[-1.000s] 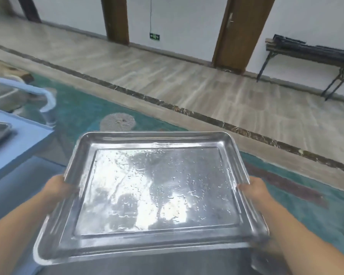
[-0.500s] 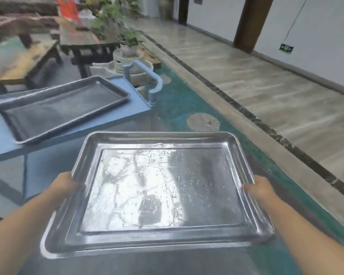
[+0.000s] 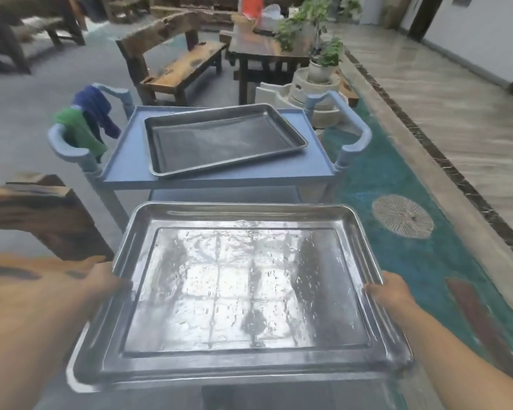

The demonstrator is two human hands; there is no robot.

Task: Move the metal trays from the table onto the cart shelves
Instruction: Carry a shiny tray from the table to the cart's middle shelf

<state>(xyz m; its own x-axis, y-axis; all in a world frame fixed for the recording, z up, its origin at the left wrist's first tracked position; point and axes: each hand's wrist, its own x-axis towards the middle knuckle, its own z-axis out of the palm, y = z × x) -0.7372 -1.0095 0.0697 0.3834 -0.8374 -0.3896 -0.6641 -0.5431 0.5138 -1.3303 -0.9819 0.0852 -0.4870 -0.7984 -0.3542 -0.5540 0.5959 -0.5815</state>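
Clamped on the tray from both sides: left hand curled over the left rim, right hand curled over the right rim. Carried level between the two hands, wet and shiny, resting on nothing. Just past the far edge, straight ahead of both hands, a strip of the lower shelf, seemingly free. Above and beyond it, the blue cart, with a second tray lying slightly askew on the top shelf. Further out ahead of the left hand, blue and green cloths draped over a cart handle. Judged partly done: one tray shelved, one in transit and not yet set down, no further trays in view. Against half a second ago: same two-sided grip, but now facing the cart head-on, with the second tray straight beyond the hands instead of off past the left hand.
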